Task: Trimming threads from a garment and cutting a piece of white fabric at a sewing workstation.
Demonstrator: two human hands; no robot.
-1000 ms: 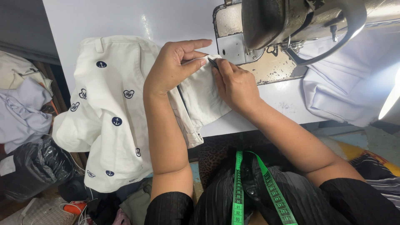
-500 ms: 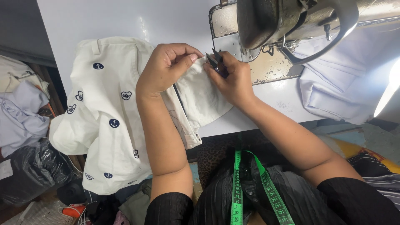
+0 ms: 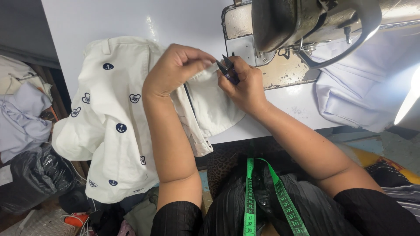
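Note:
A white garment [image 3: 109, 118] with small navy anchor and heart prints lies over the left part of the white table [image 3: 131, 22] and hangs off its front edge. My left hand [image 3: 175, 70] pinches a fold of the garment near the sewing machine. My right hand [image 3: 245, 83] holds small dark thread snips [image 3: 226, 67], their blades pointing at the pinched fabric beside my left fingertips. A zipper edge of the garment runs down below my hands.
A grey sewing machine [image 3: 306, 26] stands at the upper right, with pale lilac fabric [image 3: 358, 91] beside it. A green measuring tape [image 3: 253, 196] hangs down my front. Clothes and a black bag [image 3: 30, 175] are piled at the left.
My right hand has gone from pressing the fabric flat to holding thread snips at the fold. Both hands shifted slightly left, away from the machine's needle.

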